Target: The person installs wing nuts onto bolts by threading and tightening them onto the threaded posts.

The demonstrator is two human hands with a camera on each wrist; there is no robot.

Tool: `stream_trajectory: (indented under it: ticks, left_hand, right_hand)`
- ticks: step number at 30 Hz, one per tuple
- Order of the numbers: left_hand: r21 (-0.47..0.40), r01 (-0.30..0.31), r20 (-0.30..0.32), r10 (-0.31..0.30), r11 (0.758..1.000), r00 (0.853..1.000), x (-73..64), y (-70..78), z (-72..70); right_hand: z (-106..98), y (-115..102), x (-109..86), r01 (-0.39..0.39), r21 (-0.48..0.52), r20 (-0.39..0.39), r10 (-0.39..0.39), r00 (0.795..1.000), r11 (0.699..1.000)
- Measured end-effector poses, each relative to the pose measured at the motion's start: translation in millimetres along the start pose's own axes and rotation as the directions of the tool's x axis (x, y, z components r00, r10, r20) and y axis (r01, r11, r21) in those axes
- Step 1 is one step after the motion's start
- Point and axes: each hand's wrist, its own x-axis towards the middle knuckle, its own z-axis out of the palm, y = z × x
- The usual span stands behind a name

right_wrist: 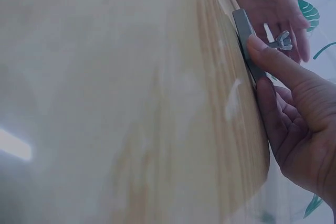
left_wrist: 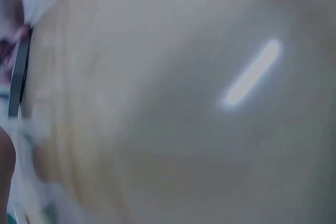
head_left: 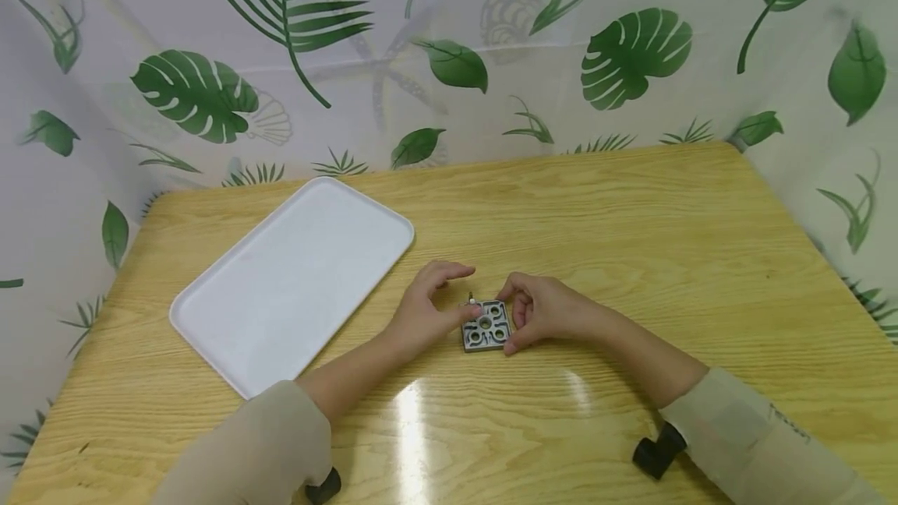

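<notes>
A small square grey metal plate (head_left: 485, 326) with several round holes sits in front of me on the wooden table. My right hand (head_left: 550, 309) pinches its right side between thumb and fingers; in the right wrist view the thumb lies against the plate (right_wrist: 242, 30). My left hand (head_left: 426, 310) is at the plate's left, thumb over its top face, the other fingers spread apart from it. A wing-shaped metal screw piece (right_wrist: 283, 40) shows between the plate and the left palm. The left wrist view catches only the plate's edge (left_wrist: 20, 72).
A white rectangular tray (head_left: 291, 279) lies on the table (head_left: 631, 217) to the left, slanted. A leaf-printed cloth (head_left: 449, 68) hangs behind and along the sides. Dark straps (head_left: 659, 450) hang under both sleeves.
</notes>
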Motion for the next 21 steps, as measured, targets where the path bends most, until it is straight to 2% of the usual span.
stream_trajectory:
  ticks: [2, 4, 6, 9, 13, 16, 19, 21]
  left_hand:
    - [0.011, -0.042, -0.101, 0.043, 0.999, 0.994, -9.0, 1.9, 9.1]
    - [0.011, -0.068, -0.163, 0.069, 0.998, 0.984, -14.0, 2.8, 15.6]
    - [0.009, -0.068, -0.192, 0.068, 0.998, 0.979, -16.7, 2.8, 19.4]
    - [0.009, -0.04, -0.201, 0.041, 0.999, 0.979, -17.2, 1.6, 22.5]
    - [-0.017, -0.009, -0.186, 0.005, 1.0, 0.982, -17.1, 0.2, 22.9]
    - [-0.035, 0.014, -0.152, -0.019, 0.999, 0.988, -16.5, -0.9, 20.8]
    - [-0.03, 0.035, -0.077, -0.038, 0.999, 0.996, -13.5, -3.4, 14.5]
    - [-0.024, 0.037, 0.004, -0.037, 0.999, 0.999, -9.1, -5.8, 7.8]
  right_hand:
    - [0, -1, 0.1, 0.001, -0.004, -0.002, -0.001, 1.0, 1.0]
    - [1, -2, 0.1, -0.001, -0.005, -0.004, 0.001, 1.0, 1.0]
    - [1, -3, 0.1, -0.001, -0.004, -0.004, 0.001, 1.0, 1.0]
    - [1, -3, -0.5, -0.007, 0.002, -0.001, 0.007, 1.0, 1.0]
    - [1, -2, -1.2, -0.007, 0.001, -0.001, 0.007, 1.0, 1.0]
    - [1, -2, -1.4, -0.004, -0.001, -0.004, 0.004, 1.0, 1.0]
    - [1, -2, -1.1, -0.006, 0.0, -0.002, 0.006, 1.0, 1.0]
    - [1, -2, -1.0, -0.006, 0.002, -0.001, 0.006, 1.0, 1.0]
